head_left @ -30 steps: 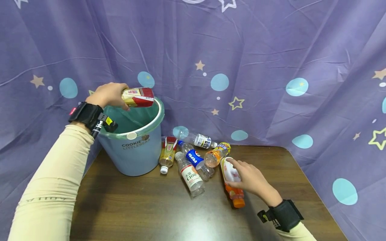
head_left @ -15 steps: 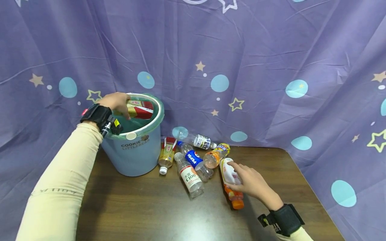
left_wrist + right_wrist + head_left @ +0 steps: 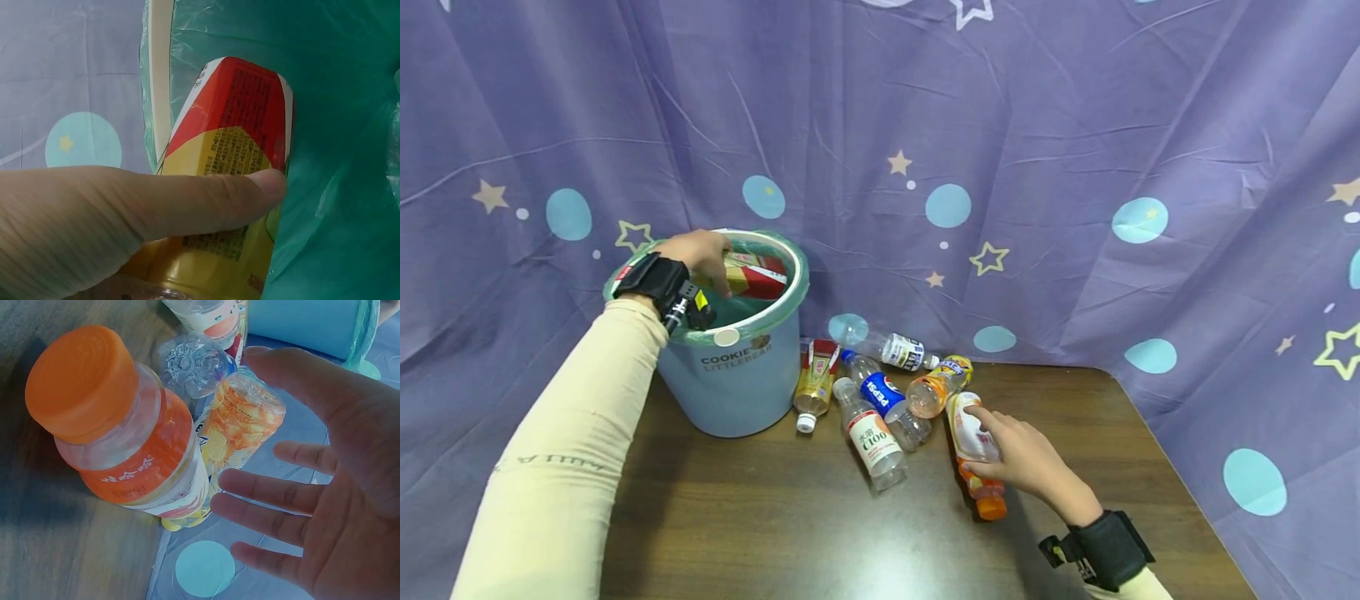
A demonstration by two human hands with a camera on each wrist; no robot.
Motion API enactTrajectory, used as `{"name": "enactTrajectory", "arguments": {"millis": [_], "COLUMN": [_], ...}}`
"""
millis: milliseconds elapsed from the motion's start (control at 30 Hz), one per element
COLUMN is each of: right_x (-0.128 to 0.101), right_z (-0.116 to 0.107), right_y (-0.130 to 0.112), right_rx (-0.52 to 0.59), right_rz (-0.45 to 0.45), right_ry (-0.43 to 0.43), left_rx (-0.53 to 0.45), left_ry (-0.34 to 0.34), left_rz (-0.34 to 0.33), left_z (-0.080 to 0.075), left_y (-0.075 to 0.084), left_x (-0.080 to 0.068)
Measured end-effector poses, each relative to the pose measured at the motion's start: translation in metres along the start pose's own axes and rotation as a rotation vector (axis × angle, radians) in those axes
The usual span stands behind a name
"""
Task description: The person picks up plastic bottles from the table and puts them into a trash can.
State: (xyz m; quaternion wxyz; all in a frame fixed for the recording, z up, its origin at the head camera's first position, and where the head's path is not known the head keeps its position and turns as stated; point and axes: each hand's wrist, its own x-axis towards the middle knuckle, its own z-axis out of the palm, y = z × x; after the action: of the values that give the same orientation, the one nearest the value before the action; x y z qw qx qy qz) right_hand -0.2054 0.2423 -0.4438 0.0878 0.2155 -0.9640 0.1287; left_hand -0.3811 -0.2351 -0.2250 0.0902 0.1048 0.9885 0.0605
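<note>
My left hand (image 3: pixel 696 254) grips a red and gold labelled bottle (image 3: pixel 756 277) just inside the mouth of the blue bucket (image 3: pixel 730 392), which has a green plastic liner (image 3: pixel 337 137). In the left wrist view the thumb (image 3: pixel 219 197) lies across the bottle's label. My right hand (image 3: pixel 1026 454) hovers beside an orange-capped bottle (image 3: pixel 973 442) lying on the table. Seen from the right wrist, the fingers (image 3: pixel 269 515) are spread and relaxed, apart from the orange cap (image 3: pixel 81 384).
Left of the orange-capped bottle lie an orange-labelled bottle (image 3: pixel 940 386), a Pepsi bottle (image 3: pixel 883 396), a C100 bottle (image 3: pixel 872 442), a white-labelled bottle (image 3: pixel 902 352) and another red and gold bottle (image 3: pixel 817 383). A purple curtain (image 3: pixel 1045 167) hangs behind the wooden table (image 3: pixel 760 517).
My left hand has lowered the red and gold bottle from above the bucket's rim into its mouth. My right hand has stayed nearly still beside the orange-capped bottle.
</note>
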Motion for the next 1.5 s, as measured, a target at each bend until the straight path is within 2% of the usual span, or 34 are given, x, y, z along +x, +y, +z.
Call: {"name": "enactTrajectory", "arguments": {"millis": [167,567,867,1167,1300,1500], "right_x": [-0.001,-0.001,-0.001,-0.002,-0.001,0.002], "right_z": [0.000,0.002,0.002,0.003,0.003,0.001], "right_y": [-0.001,0.000,-0.001,-0.002,-0.001,0.002], "right_rx": [0.006,0.017,0.034,0.055,0.052,0.035], "right_rz": [0.003,0.003,0.009,0.015,0.012,0.002], "right_ry": [-0.006,-0.025,-0.053,-0.052,-0.047,-0.029], "left_rx": [-0.005,-0.022,-0.027,-0.052,-0.043,-0.033], "left_ry": [-0.046,-0.079,-0.072,-0.068,-0.038,0.119], "left_rz": [0.013,-0.010,-0.011,-0.014,0.007,0.067], "left_z": [-0.001,-0.003,-0.003,-0.005,-0.008,-0.013], "left_y": [0.001,0.002,0.000,-0.002,-0.004,0.002], "left_x": [-0.001,0.003,0.005,-0.001,-0.004,-0.010]}}
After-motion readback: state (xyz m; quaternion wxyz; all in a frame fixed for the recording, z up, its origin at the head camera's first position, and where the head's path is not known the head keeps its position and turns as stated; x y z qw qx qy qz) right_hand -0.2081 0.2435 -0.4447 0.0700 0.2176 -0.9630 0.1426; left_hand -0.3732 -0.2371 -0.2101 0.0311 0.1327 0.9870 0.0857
